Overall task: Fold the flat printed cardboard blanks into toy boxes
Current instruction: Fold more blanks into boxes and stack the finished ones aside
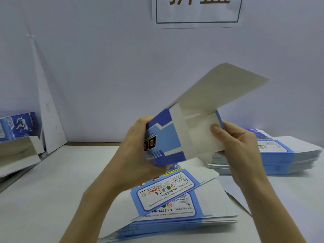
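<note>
With our left hand (140, 148) gripping the box (166, 137) and right fingers (216, 128) pinching its flap (208, 137), overpressing may crease it crooked.

- I see a plain pale wall (105, 67) across the whole far side, with a cool bluish cast.
- A paper sign (198, 14) is stuck to it at top centre. It has a thin dark frame and brown characters, which the top edge cuts off, so I can't read them.
- A white board (50, 120) stands in the left corner, tilted back against the wall.
- The table (43, 190) has a matt white top, and a dark seam (91, 143) runs where it meets the wall.
- On my feed the light is soft and even, with only faint shadows.
</note>
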A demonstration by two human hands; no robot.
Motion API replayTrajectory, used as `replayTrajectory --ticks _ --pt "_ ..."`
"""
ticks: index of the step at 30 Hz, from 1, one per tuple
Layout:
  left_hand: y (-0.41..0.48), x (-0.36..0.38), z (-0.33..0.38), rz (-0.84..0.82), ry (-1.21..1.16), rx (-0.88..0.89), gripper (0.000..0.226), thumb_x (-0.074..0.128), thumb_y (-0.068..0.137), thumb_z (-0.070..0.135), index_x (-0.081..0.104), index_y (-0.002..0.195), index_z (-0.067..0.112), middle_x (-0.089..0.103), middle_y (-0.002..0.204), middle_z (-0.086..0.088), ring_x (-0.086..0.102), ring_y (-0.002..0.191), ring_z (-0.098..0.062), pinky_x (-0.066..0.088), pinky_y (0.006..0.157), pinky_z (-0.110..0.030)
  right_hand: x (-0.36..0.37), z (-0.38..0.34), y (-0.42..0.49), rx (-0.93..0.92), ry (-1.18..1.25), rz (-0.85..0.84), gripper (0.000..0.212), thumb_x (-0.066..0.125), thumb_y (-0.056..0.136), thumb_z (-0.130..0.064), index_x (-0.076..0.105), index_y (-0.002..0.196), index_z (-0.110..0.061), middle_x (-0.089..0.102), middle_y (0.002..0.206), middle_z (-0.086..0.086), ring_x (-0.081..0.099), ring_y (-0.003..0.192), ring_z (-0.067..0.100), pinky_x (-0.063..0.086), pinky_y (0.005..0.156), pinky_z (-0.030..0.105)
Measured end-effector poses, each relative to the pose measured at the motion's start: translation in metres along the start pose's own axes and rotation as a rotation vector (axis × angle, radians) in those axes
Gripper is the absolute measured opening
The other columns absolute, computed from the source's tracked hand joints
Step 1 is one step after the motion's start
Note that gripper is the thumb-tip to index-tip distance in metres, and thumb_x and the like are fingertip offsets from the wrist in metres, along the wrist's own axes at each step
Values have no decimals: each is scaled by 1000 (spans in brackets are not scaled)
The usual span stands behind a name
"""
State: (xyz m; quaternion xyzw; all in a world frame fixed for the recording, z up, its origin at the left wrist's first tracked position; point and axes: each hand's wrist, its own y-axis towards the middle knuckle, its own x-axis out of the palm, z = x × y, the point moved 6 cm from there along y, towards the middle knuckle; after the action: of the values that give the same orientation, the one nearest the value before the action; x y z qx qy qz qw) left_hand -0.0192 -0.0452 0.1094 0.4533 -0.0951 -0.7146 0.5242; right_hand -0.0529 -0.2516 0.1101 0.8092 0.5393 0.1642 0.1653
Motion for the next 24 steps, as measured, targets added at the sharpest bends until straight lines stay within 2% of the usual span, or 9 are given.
replayTrajectory --ticks 4,7,10,13,15,17,20,22,24 --pt "0 -7 -6 11 -122 -57 89 89 57 42 33 126 44 52 121 14 58 110 -7 53 67 -11 3 -5 -1 -58 -103 -28 11 61 88 -19 69 85 -12 64 72 20 52 65 15 45 64 36" --pt "0 -14 -6 1 -228 -84 105 84 58 37 24 144 39 51 127 18 57 115 -5 55 66 -15 2 -3 -2 -49 -161 -40 21 60 87 -17 64 87 3 61 81 34 51 66 20 42 64 38" --pt "-2 -19 -2 33 -230 -55 95 87 63 45 31 140 39 57 118 27 61 108 -3 55 65 -15 7 -11 -3 -69 -60 -101 20 55 92 -20 72 91 -10 70 81 14 63 73 16 51 67 34" --pt "-3 -16 -4 59 -398 -161 75 76 59 51 47 126 33 69 108 14 69 97 -14 57 65 -23 16 -20 -5 -88 132 -326 52 57 81 -49 54 132 -36 60 130 -12 55 122 8 44 100 36" --pt "-4 -11 -4 50 -553 -226 72 78 54 56 53 117 33 72 102 11 72 92 -15 56 62 -21 18 -18 -7 -160 0 -378 76 64 72 -55 36 142 -47 41 148 -19 40 134 1 40 106 28" --pt "-5 -6 -2 34 -649 -268 79 77 48 71 55 115 35 73 103 9 72 92 -16 56 64 -21 19 -11 -7 -139 -66 -337 86 66 66 -55 30 144 -49 40 148 -18 42 132 -2 43 101 18" --pt "-6 -1 2 2 -735 -325 66 64 60 78 62 114 39 72 108 2 71 96 -22 58 69 -26 21 3 -5 -9 22 -386 91 73 63 -42 35 145 -35 55 136 3 59 118 17 51 96 38" --pt "-5 -4 4 19 -877 -361 58 50 72 75 70 109 35 73 110 -3 71 98 -25 58 70 -29 23 2 -6 -32 18 -447 87 74 62 -35 41 142 -28 61 126 9 63 111 24 55 89 42" --pt "-4 -9 5 41 -1026 -379 59 55 70 76 75 104 31 72 110 -3 70 100 -24 58 71 -32 24 0 -8 -77 1 -482 87 77 62 -28 42 141 -27 61 126 9 61 113 26 55 91 41"
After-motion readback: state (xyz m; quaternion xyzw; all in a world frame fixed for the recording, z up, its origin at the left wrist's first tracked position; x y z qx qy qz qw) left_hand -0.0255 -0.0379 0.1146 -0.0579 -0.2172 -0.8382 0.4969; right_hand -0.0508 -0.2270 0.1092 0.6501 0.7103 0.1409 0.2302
